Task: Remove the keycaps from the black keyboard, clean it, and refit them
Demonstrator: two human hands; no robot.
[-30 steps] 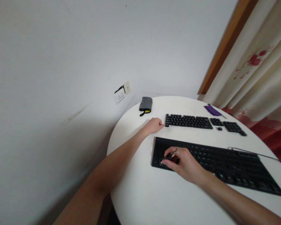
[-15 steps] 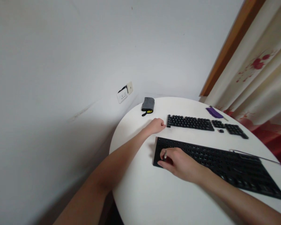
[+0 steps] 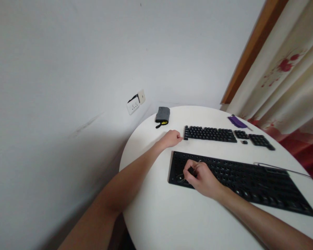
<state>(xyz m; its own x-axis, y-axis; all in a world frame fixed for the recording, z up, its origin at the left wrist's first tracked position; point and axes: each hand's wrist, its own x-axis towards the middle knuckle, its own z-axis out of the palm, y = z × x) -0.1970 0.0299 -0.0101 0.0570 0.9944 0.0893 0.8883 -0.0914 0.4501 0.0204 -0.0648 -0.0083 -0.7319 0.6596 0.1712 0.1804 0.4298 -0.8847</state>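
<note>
The keyboard base is long, black and flat, with rows of small raised studs, some catching pale glints, where keycaps would sit; its right half is blurred. A thin rectangular outline marks its far edge toward the right. It lies on the white, rounded tabletop, slanting from the left end down toward the near right. Over that left end, the right hand pinches a small dark tool with thin wires, fingertips closed around it. Beyond the base, black keycaps stand in blocks laid out like a keyboard. The left hand is curled into a loose fist just beside their left end; whether it holds anything cannot be told. Farther back are a grey pouch with yellow inside and a purple item.
</note>
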